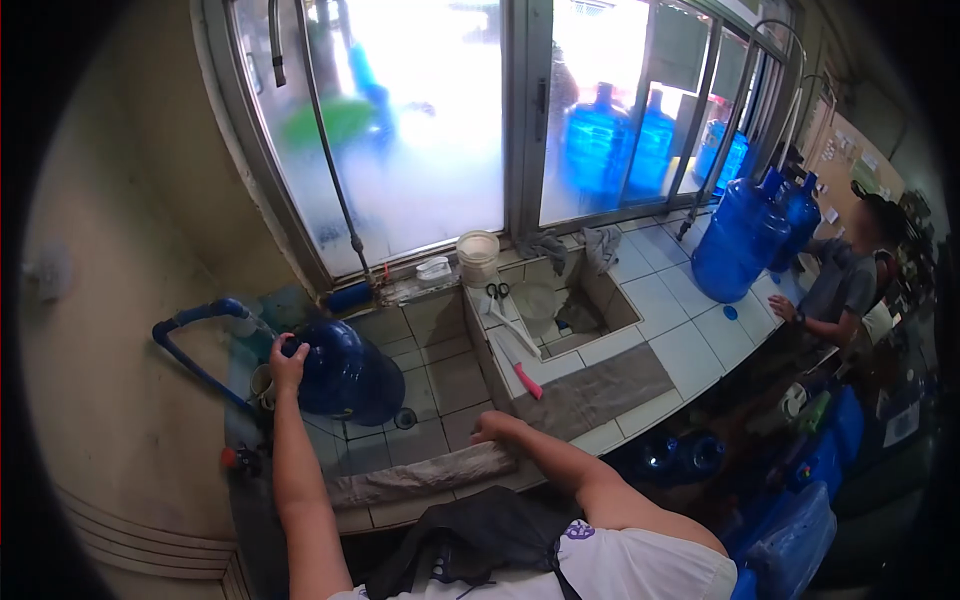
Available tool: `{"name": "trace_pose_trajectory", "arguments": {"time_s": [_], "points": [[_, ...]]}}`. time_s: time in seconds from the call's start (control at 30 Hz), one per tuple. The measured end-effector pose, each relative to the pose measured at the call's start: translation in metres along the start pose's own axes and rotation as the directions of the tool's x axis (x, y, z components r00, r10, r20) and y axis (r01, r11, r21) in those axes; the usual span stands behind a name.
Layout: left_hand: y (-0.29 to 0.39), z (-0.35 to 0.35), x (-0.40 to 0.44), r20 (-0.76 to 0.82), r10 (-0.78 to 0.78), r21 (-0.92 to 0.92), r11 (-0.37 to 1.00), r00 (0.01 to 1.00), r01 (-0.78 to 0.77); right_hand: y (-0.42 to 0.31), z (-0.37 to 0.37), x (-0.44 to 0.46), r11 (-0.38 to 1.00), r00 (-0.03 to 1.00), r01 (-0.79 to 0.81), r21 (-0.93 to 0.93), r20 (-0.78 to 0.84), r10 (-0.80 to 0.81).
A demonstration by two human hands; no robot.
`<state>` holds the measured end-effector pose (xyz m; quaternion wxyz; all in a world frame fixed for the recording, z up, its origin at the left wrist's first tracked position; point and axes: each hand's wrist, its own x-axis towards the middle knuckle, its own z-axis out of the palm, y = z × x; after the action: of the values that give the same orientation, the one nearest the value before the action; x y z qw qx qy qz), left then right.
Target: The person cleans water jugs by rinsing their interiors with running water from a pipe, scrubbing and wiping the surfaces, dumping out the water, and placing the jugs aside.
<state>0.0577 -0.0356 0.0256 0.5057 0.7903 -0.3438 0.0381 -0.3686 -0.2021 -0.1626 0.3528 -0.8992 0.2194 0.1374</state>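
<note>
In the tiled basin at the left, a large blue water jug [350, 375] lies tilted, its neck toward the left. My left hand [290, 362] is closed round the neck of this jug. Low over the basin's right edge, my right hand [496, 427] has its fingers curled together; what they hold, if anything, is hidden. A folded grey-brown cloth [425, 477] lies along the front edge of the basin, just below my right hand. A blue pipe [200, 315] bends beside the jug at the left.
A knife with a pink handle [528, 381], scissors [497, 290] and a white bucket [478, 255] are near the small sink [590, 345]. Blue jugs [735, 240] stand on the counter at the right, beside another person [850, 265]. A flat cloth [600, 390] covers the counter edge.
</note>
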Motion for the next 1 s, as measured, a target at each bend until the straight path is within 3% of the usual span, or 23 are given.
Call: {"name": "trace_pose_trajectory", "arguments": {"time_s": [0.07, 0.17, 0.53, 0.9, 1.0], "points": [[0.002, -0.001, 0.000, -0.018, 0.001, 0.003, 1.000, 1.000, -0.001, 0.001, 0.000, 0.001, 1.000, 0.997, 0.010, 0.007, -0.075, -0.009], [0.007, -0.003, -0.001, 0.009, -0.061, 0.015, 0.998, 0.998, 0.061, 0.002, 0.002, 0.005, 1.000, 0.998, 0.014, -0.001, -0.064, -0.014], [0.021, -0.009, -0.008, 0.005, -0.029, 0.062, 0.998, 1.000, 0.028, 0.011, 0.007, 0.016, 0.996, 0.999, 0.010, -0.088, -0.048, -0.015], [0.021, -0.010, -0.005, 0.055, -0.045, 0.082, 0.996, 0.997, 0.041, 0.006, 0.002, 0.010, 0.999, 0.999, 0.007, -0.043, -0.049, -0.009], [0.020, -0.007, -0.005, 0.003, 0.025, 0.105, 0.994, 1.000, -0.025, 0.006, 0.003, 0.009, 1.000, 0.999, 0.007, -0.028, -0.049, -0.008]]}}
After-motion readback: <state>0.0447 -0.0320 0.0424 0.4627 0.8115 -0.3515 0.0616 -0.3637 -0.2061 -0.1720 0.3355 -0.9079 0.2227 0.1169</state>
